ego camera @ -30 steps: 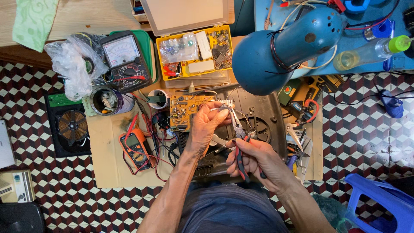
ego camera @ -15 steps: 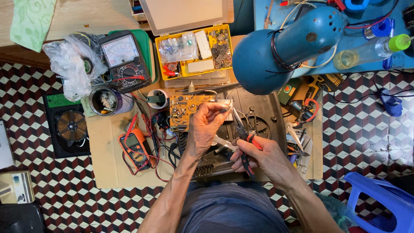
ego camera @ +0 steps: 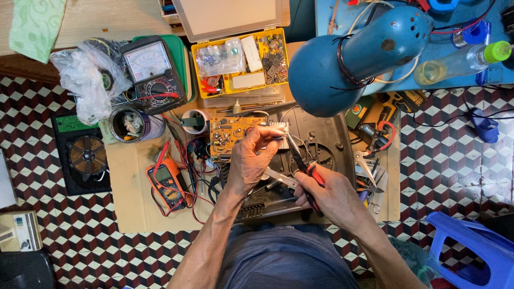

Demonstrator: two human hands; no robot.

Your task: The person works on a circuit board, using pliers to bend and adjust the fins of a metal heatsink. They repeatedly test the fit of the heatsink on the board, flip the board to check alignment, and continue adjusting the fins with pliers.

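Pliers (ego camera: 300, 160) are sitting gripped in my right hand (ego camera: 332, 195), while my left hand (ego camera: 251, 160) is pinching the circuit board's (ego camera: 230, 136) edge.

Left hand (ego camera: 251, 160): fingers cover one corner of the yellow-brown printed circuit board (ego camera: 230, 136) | small silvery part at its fingertips: too small to identify | right hand (ego camera: 329, 195): palm hides the red-handled pliers' (ego camera: 300, 160) grips | blue plastic stool (ego camera: 471, 251): cut off at lower right frame corner.
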